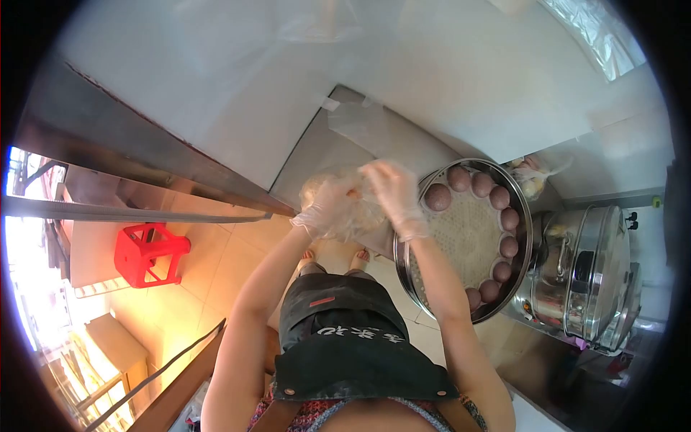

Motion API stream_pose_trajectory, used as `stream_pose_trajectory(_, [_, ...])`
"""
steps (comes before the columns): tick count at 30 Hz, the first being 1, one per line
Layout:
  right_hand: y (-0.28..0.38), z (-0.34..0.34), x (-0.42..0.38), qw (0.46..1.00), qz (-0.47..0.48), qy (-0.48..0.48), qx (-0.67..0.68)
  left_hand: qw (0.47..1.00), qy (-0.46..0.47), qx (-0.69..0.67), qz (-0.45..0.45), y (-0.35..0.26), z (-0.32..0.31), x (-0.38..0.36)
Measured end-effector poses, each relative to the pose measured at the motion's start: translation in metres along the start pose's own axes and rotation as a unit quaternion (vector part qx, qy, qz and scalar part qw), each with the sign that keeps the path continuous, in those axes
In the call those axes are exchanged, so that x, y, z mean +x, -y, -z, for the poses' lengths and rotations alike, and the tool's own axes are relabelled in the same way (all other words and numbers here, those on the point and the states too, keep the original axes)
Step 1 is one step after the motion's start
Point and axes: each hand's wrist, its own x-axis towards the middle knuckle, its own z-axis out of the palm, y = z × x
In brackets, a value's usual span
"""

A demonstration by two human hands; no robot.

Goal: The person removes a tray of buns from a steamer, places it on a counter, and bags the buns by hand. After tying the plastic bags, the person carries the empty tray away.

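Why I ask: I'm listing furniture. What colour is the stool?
The stool is red, seen in the head view.

Black apron (367, 371), small red tag, clear plastic gloves (327, 205).

Blurred: fingers of right hand (394, 198). Partly obscured in clear plastic (350, 222): fingers of left hand (324, 204). Too indistinct to name between both hands: contents of plastic. Hidden under right forearm (436, 270), just right of hands: part of round tray (471, 234). Unclear farther right: contents of small bag (531, 180). Cut off by dark border, ahead and far right of hands: shiny sheet (597, 36).
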Motion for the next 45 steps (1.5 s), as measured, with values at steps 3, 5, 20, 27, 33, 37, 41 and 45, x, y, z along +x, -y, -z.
stream_pose_trajectory(3, [0.003, -0.023, 0.000, 0.992, 0.101, -0.014, 0.070, 0.987, -0.027, -0.150, 0.052, 0.008, -0.009, 0.002])
stream_pose_trajectory(5, [-0.005, -0.031, -0.004, 0.987, 0.149, -0.059, -0.020, 0.977, -0.022, -0.200, 0.068, 0.023, -0.012, 0.003])
stream_pose_trajectory(20, [-0.074, -0.017, 0.005, 0.914, -0.240, 0.262, 0.194, 0.982, 0.076, -0.164, 0.045, 0.020, 0.015, 0.003])
stream_pose_trajectory(27, [-0.059, -0.045, -0.032, 0.994, -0.079, 0.070, 0.022, 0.934, -0.148, 0.254, -0.202, 0.000, 0.000, 0.000])
stream_pose_trajectory(33, [-0.057, -0.056, -0.054, 0.988, 0.081, -0.061, -0.115, 0.985, -0.073, -0.043, 0.153, -0.013, -0.004, -0.012])
stream_pose_trajectory(37, [-0.067, -0.059, -0.053, 0.967, 0.169, -0.081, -0.171, 0.964, -0.097, -0.190, 0.157, 0.012, -0.017, -0.003])
stream_pose_trajectory(41, [-0.072, -0.056, -0.054, 0.958, 0.157, -0.062, -0.231, 0.899, -0.061, -0.395, 0.177, -0.003, -0.017, -0.005])
stream_pose_trajectory(45, [-0.084, -0.043, -0.068, 0.978, 0.032, -0.026, -0.204, 0.936, -0.032, -0.347, 0.056, 0.011, -0.001, -0.002])
